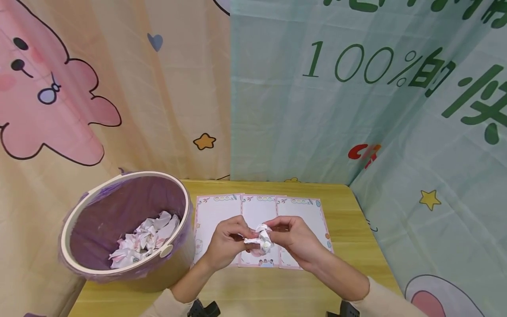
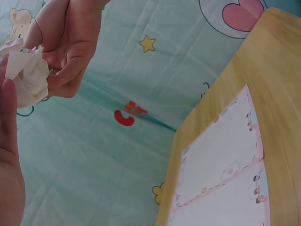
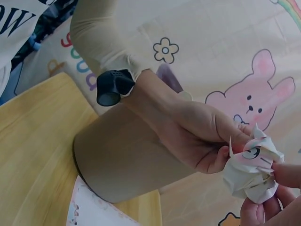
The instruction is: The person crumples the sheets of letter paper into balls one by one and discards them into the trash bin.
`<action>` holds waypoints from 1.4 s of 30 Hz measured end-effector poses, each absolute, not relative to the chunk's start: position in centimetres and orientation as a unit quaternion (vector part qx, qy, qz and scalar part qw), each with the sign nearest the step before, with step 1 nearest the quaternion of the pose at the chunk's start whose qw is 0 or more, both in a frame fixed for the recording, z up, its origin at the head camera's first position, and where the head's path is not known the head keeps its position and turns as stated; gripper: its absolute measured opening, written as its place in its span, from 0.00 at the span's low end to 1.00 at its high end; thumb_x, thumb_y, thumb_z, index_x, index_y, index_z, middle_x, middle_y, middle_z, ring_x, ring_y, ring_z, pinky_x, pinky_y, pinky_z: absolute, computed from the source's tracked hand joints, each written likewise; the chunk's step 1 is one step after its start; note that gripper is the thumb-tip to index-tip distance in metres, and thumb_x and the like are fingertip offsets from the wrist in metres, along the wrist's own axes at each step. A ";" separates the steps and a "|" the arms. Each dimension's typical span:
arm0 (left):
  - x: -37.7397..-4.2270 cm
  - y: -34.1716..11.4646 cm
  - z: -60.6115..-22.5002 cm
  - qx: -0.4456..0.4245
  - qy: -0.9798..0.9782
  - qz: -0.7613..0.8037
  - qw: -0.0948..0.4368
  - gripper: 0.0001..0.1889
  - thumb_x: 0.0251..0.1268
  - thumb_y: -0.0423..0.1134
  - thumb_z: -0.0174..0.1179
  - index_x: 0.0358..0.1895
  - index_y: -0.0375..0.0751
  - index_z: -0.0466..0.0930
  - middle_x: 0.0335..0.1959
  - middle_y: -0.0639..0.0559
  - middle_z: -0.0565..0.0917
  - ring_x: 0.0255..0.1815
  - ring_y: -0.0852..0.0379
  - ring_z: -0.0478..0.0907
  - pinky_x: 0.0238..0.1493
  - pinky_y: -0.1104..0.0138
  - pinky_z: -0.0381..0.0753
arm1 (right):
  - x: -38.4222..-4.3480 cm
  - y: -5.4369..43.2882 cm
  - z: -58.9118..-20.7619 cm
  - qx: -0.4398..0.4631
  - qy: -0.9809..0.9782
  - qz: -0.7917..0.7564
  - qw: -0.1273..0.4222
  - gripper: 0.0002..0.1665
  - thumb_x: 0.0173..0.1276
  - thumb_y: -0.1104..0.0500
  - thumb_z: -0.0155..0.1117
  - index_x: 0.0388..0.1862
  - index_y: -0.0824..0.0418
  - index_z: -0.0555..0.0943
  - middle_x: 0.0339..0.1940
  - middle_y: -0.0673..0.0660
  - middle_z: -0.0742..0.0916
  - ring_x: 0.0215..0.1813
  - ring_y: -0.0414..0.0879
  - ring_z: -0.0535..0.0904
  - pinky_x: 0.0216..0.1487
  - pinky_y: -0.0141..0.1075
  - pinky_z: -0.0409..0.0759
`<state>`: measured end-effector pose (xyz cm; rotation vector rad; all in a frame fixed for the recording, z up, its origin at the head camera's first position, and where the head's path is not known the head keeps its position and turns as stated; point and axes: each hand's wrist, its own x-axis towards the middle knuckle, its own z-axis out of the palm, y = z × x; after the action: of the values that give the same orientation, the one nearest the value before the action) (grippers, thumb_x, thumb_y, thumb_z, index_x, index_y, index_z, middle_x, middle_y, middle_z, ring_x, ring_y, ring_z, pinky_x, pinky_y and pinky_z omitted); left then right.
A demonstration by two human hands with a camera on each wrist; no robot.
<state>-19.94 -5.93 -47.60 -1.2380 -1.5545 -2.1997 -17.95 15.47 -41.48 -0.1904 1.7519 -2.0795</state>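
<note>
Clearly, both hands have their fingers bent around one crumpled paper. The left hand pinches it from one side, thumb and fingertips drawn close together, and the right hand grips the other side the same way. The fingers are parted only by the paper's thickness. A dark line drawing and a pink patch show on its creased surface in the right wrist view.

Among the writing, "100%" reads plainly in green on the green curtain, with the character 的 after it; further green characters are cut off by the frame. The letters "OW" show at the upper left corner of the right wrist view. Any small print on the sheets is too fine to read.

The crumpled paper sits between the two sets of fingertips, raised over the middle sheet. That sheet lies between the left sheet and the right sheet, towards the far edge of the desk. At the desk's left edge stands a bin with a purple liner, holding crumpled papers.
</note>
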 end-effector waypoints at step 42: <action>-20.4 -6.6 -46.1 -0.472 -0.554 -0.653 0.209 0.11 0.61 0.36 0.74 0.31 0.29 0.88 0.29 0.41 0.86 0.32 0.48 0.83 0.39 0.66 0.86 | -19.1 16.0 -42.0 -0.502 0.714 -0.453 -0.183 0.25 0.62 0.58 0.80 0.54 0.72 0.86 0.43 0.56 0.87 0.42 0.46 0.84 0.37 0.29 0.84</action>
<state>-20.41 -6.62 -46.12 -1.3119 -1.5403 -1.8172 -19.07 15.97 -42.02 -1.7916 2.5480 -1.6182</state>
